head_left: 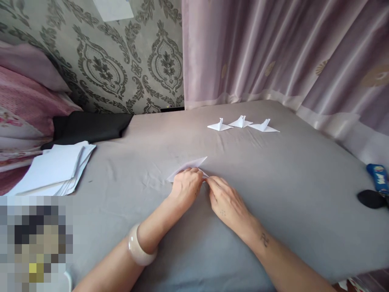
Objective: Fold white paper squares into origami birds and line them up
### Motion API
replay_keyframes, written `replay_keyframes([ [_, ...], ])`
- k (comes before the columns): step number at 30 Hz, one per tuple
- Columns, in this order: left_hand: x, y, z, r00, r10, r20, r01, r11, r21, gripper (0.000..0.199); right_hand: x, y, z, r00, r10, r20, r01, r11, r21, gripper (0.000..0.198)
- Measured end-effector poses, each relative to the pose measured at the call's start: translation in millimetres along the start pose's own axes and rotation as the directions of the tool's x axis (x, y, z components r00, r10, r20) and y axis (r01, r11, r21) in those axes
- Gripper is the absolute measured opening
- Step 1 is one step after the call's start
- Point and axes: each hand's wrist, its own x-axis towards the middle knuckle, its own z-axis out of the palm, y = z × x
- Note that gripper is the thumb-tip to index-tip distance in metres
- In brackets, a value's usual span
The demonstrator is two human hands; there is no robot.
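Note:
A partly folded sheet of white paper (186,164) lies on the grey cloth surface in front of me, one pointed corner sticking up to the right. My left hand (187,184) is closed over its near side, fingers curled and pressing on it. At the paper's right corner, my right hand (225,194) pinches the edge between thumb and fingers. The two hands nearly touch, and they hide the lower part of the paper. Farther back stand three folded white paper birds (220,125) in a row.
A stack of white paper sheets (51,166) lies at the left, beside a black folded cloth (91,125). At the right edge are a blue pouch (377,178) and a black rounded object (372,199). Curtains (258,48) hang behind the surface. A blurred patch covers the lower left.

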Motion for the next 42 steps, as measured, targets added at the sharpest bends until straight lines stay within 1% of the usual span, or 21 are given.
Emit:
replay_keyframes([
  [5,-4.0,-19.0,-4.5,0.999,0.018,0.045,-0.013,0.994,-0.107,0.015,-2.1,-0.8,0.5,1.000,-0.013,0.024,0.016,0.993,-0.117,0.039],
  [9,-4.7,-35.5,-8.9,0.997,-0.005,0.079,0.019,0.984,-0.175,0.012,-2.9,-2.1,2.6,0.999,-0.005,0.044,0.013,0.984,-0.180,0.032],
  [13,-3.9,-37.5,-13.7,0.994,-0.011,0.111,0.035,0.977,-0.212,0.018,-3.5,-5.8,4.6,0.999,-0.005,0.047,0.015,0.976,-0.219,0.032],
  [17,-3.6,-35.7,-16.4,0.995,-0.029,0.094,0.051,0.970,-0.240,0.017,-4.4,-10.1,5.9,0.999,-0.015,0.046,0.026,0.968,-0.250,0.035],
  [21,-2.1,-43.3,-16.3,0.986,-0.049,0.162,0.096,0.949,-0.300,0.015,-4.2,-14.1,6.5,0.999,-0.005,0.050,0.018,0.962,-0.273,0.038],
  [25,-1.5,-56.6,-18.5,0.987,-0.023,0.158,0.082,0.922,-0.378,0.025,-1.9,-15.8,6.9,0.999,-0.003,0.052,0.018,0.958,-0.285,0.041],
  [27,-2.2,-62.4,-22.9,0.983,-0.002,0.181,0.079,0.906,-0.415,0.027,-1.1,-15.8,6.8,0.999,-0.001,0.054,0.017,0.957,-0.289,0.041],
  [30,-3.6,-70.4,-31.8,0.972,0.018,0.233,0.084,0.903,-0.421,0.023,-1.5,-15.6,6.6,0.998,0.000,0.062,0.018,0.958,-0.287,0.041],
  [32,-4.3,-75.5,-36.6,0.971,0.031,0.239,0.072,0.909,-0.411,0.017,-2.2,-15.8,7.0,0.998,-0.002,0.063,0.020,0.957,-0.289,0.041],
  [34,-4.9,-79.6,-39.6,0.973,0.053,0.224,0.048,0.903,-0.427,0.017,-2.7,-16.7,8.2,0.998,-0.005,0.060,0.023,0.955,-0.295,0.042],
  [36,-6.0,-81.4,-41.7,0.976,0.077,0.203,0.025,0.890,-0.456,0.019,-2.7,-18.0,9.8,0.999,-0.005,0.051,0.021,0.952,-0.305,0.042],
  [38,-8.0,-80.1,-44.2,0.975,0.074,0.209,0.038,0.874,-0.484,0.021,-2.3,-19.3,11.2,0.999,-0.007,0.042,0.019,0.949,-0.316,0.043],
  [42,-12.7,-70.0,-53.3,0.954,0.045,0.298,0.124,0.843,-0.524,0.027,-2.1,-20.6,12.3,0.999,-0.016,0.034,0.026,0.945,-0.326,0.045],
])
